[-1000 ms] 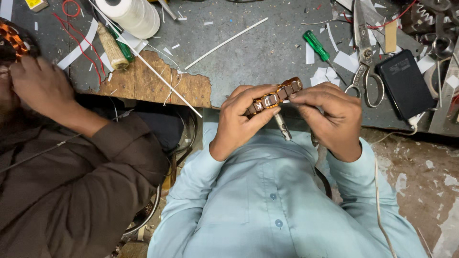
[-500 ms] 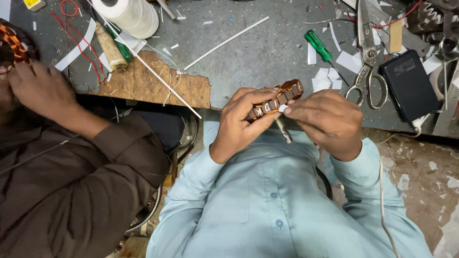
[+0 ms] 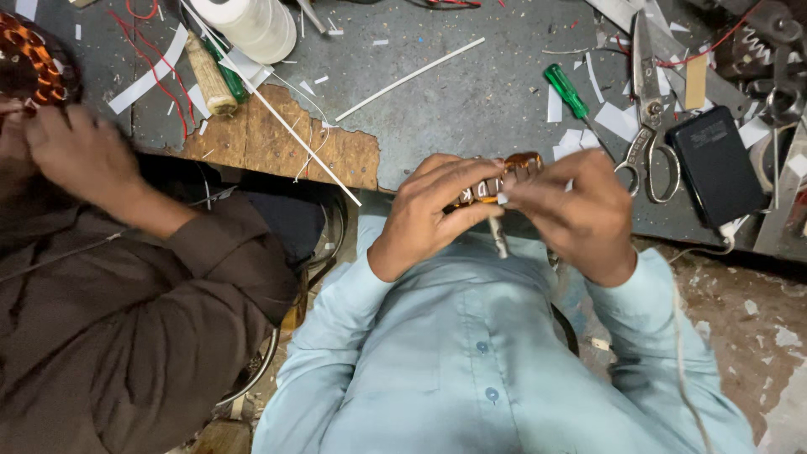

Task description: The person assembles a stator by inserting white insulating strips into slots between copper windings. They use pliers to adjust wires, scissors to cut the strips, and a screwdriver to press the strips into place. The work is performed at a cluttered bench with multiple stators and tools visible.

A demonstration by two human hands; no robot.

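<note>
— Little has been shifted since a second ago: the copper-wound part [image 3: 496, 181] is kept between both hands at the bench edge, and the right hand [image 3: 572, 214] has been drawn slightly closer over its end.

— How is it held, as seen from the head view?

— It is gripped by the left hand [image 3: 429, 210], whose fingers [image 3: 458, 178] are curled over its top. The right hand's fingertips are pinched on its near end, where a small white strip is seen. A thin metal shaft [image 3: 498, 240] is seen hanging below the part, over the light blue shirt [image 3: 471, 353].

— And what is laid about it?

— On the grey bench [image 3: 471, 92], a green-handled screwdriver [image 3: 565, 91] is placed just beyond the right hand. Scissors [image 3: 647, 101] and a black box [image 3: 714, 164] are found further right. A long white strip [image 3: 410, 77] lies beyond the left hand, with white paper scraps [image 3: 618, 122] scattered near the screwdriver.

— And on the left?

— A co-worker's hand [image 3: 80, 155], in a brown sleeve, is kept against a copper winding [image 3: 29, 55]. Whether it is clenched cannot be told. A white roll [image 3: 248, 25] stands at the top edge.
</note>
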